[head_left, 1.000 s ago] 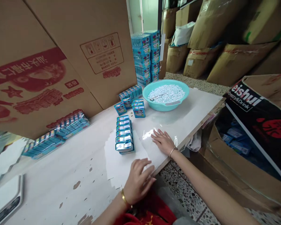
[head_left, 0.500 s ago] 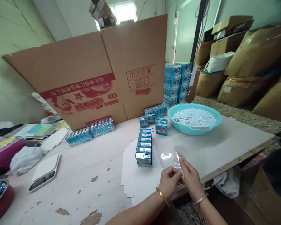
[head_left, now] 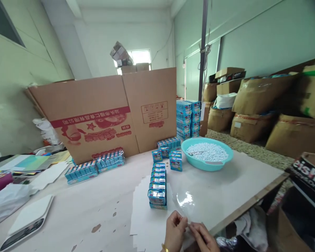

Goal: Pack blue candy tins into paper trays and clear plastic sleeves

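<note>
Head view: the fingertips of my left hand [head_left: 175,231] and my right hand [head_left: 202,238] are pinched together at the near edge of a clear plastic film [head_left: 186,200], close to each other by the table's edge. The film spreads out toward twelve o'clock from them, shiny on the white tabletop [head_left: 105,196]. At eleven o'clock I've got a row of small blue boxes [head_left: 158,186] on white paper sheets [head_left: 144,224]. At one o'clock sits a turquoise basin [head_left: 212,167] of white pieces; at nine, a white scale [head_left: 31,214].
</note>
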Demonstrator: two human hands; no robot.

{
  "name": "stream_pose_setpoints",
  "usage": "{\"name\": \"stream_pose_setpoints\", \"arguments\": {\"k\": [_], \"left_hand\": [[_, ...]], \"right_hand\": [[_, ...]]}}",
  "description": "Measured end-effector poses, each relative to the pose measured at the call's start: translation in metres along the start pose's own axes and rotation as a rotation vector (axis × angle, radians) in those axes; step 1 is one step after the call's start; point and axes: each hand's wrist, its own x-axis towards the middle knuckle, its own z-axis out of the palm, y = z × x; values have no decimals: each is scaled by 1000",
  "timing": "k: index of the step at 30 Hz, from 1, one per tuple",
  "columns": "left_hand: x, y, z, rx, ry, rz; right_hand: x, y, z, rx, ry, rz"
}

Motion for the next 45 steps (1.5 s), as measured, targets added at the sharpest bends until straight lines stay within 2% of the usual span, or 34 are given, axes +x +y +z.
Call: {"name": "stream_pose_setpoints", "arguments": {"k": [2, 4, 6, 7, 9, 11, 13, 16, 18, 20, 22, 25, 26, 28, 29, 30, 32, 33, 35, 37, 41, 45], "left_hand": [[-3, 0, -1, -7, 7, -29], [-5, 2, -3, 37, 53, -9], [-5, 5, -4, 147, 100, 101], [-5, 7, -4, 211, 109, 168], [-5, 12, -1, 318, 90, 274], [-6, 18, 4, 376, 43, 303], [-8, 25, 9, 416, -10, 304], [-12, 33, 8, 509, -59, 321], [-15, 35, 4, 582, -57, 359], [-17, 36, 1, 615, -47, 388], [-17, 38, 2, 601, -51, 380], [-16, 42, 8, 488, -65, 322], [-17, 45, 10, 446, -34, 349], [-20, 50, 12, 411, 92, 554], [-23, 53, 12, 433, 134, 715], [-26, 55, 11, 485, 119, 882], [-30, 58, 8, 620, -53, 1105], [-31, 58, 6, 679, -156, 1131], [-29, 54, 3, 772, -252, 1073], [-23, 45, 0, 878, -247, 1025], [-14, 17, 0, 1322, -335, 1017], [-20, -9, 8, 1668, -499, 852]], "right_hand": [[4, -11, -9, 76, 46, 68], [9, -23, -21, 69, 170, 144], [13, -34, -32, 3, 305, 181], [14, -39, -35, -39, 333, 172], [14, -47, -34, -133, 268, 111], [10, -53, -25, -247, 140, 33], [6, -53, -16, -353, 66, -4], [4, -49, -15, -421, 44, 13], [6, -53, -29, -441, 112, 43], [12, -68, -49, -478, 247, 74], [17, -94, -68, -532, 389, 76], [23, -139, -80, -655, 524, -47], [24, -150, -78, -708, 534, -120], [27, -161, -67, -814, 499, -262], [29, -160, -61, -864, 457, -310], [31, -155, -54, -909, 409, -335], [34, -140, -41, -983, 308, -323], [36, -131, -36, -1007, 270, -298], [37, -116, -29, -1026, 226, -248], [35, -107, -25, -1014, 198, -217], [26, -100, -23, -980, 101, -202], [16, -96, -22, -964, 18, -197]]}}
